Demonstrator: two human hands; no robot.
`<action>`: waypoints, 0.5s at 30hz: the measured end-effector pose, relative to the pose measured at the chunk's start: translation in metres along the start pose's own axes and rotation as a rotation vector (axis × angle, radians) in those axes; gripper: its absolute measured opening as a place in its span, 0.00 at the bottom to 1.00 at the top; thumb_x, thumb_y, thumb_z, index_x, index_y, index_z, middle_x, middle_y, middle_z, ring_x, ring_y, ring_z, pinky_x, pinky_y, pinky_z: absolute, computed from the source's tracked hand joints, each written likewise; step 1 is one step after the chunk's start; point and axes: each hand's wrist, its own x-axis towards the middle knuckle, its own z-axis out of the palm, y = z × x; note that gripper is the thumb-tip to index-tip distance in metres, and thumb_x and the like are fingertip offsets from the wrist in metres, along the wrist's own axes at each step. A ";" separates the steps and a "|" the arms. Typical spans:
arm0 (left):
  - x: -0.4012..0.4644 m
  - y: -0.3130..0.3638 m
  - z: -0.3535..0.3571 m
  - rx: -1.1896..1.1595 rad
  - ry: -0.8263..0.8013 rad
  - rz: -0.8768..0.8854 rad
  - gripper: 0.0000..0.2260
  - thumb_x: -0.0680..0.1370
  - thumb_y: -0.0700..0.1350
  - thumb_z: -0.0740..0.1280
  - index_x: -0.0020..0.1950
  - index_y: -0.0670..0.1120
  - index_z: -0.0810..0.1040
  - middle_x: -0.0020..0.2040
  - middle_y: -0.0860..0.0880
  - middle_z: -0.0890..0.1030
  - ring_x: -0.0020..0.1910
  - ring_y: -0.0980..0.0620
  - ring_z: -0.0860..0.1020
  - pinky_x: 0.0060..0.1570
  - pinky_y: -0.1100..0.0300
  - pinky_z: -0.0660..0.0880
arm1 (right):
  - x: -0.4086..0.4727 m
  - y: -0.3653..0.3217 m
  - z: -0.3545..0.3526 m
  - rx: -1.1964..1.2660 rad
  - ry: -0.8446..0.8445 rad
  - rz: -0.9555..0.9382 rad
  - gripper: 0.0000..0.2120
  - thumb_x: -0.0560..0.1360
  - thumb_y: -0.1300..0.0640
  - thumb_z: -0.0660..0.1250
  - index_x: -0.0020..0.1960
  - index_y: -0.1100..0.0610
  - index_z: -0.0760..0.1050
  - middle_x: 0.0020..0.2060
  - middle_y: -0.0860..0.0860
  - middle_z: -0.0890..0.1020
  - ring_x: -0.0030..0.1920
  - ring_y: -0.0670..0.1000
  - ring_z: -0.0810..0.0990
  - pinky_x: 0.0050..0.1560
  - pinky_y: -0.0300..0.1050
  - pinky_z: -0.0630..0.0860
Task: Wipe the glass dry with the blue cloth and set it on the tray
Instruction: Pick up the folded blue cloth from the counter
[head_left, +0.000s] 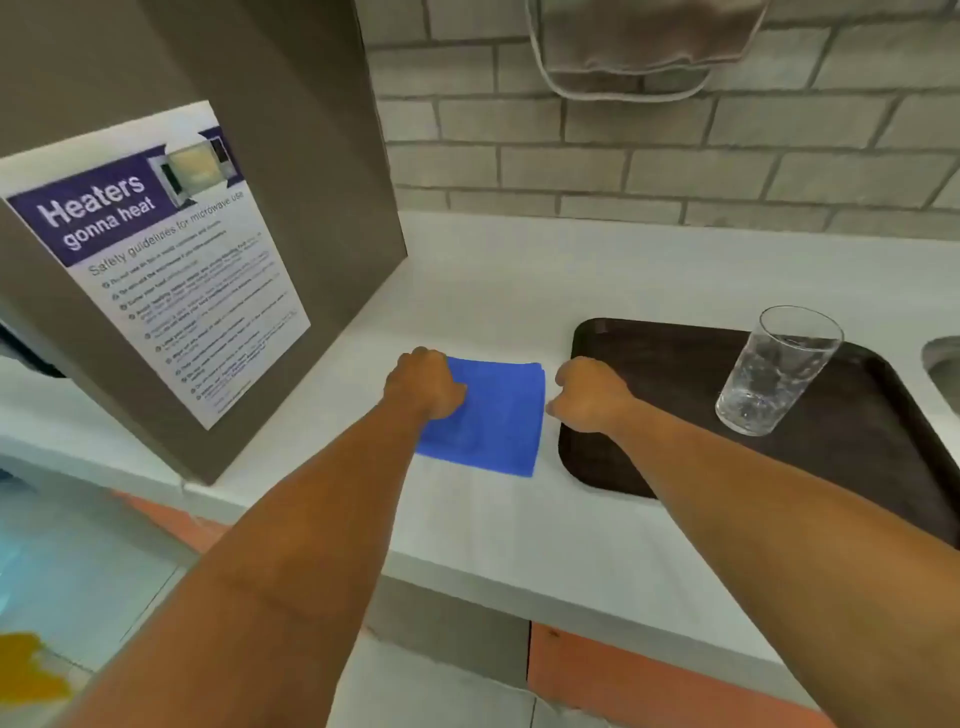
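Observation:
A folded blue cloth (493, 415) lies flat on the white counter (519, 519). My left hand (423, 384) rests on the cloth's left edge, fingers curled down onto it. My right hand (587, 392) hovers at the cloth's right edge, over the left rim of a dark brown tray (675, 364), fingers curled with nothing visibly in them. A clear drinking glass (774, 369) stands upright on the tray, to the right of both hands, with droplets on its wall.
A grey cabinet side with a microwave safety poster (156, 254) stands close on the left. A brick wall (675, 156) runs behind the counter, with a towel (639, 47) hanging on it. A sink rim (943, 364) shows at the right edge.

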 end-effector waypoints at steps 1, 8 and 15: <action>0.000 -0.002 0.004 0.012 -0.024 -0.032 0.18 0.75 0.52 0.66 0.59 0.42 0.76 0.59 0.43 0.76 0.59 0.42 0.74 0.52 0.51 0.74 | 0.003 -0.001 0.005 -0.013 0.011 0.010 0.16 0.76 0.61 0.67 0.62 0.66 0.77 0.59 0.61 0.82 0.57 0.59 0.82 0.57 0.53 0.79; 0.003 -0.012 0.032 0.004 -0.090 -0.142 0.33 0.74 0.64 0.65 0.70 0.44 0.68 0.66 0.43 0.69 0.66 0.42 0.68 0.59 0.49 0.69 | 0.019 -0.010 0.029 -0.098 0.003 0.067 0.15 0.77 0.48 0.67 0.55 0.58 0.74 0.60 0.56 0.74 0.56 0.57 0.76 0.51 0.50 0.74; 0.010 -0.015 0.032 0.031 -0.093 -0.119 0.31 0.72 0.64 0.69 0.66 0.44 0.72 0.65 0.44 0.69 0.63 0.43 0.69 0.58 0.50 0.70 | 0.025 -0.010 0.040 -0.172 0.023 0.069 0.25 0.76 0.42 0.68 0.65 0.58 0.73 0.65 0.56 0.74 0.65 0.58 0.73 0.60 0.52 0.72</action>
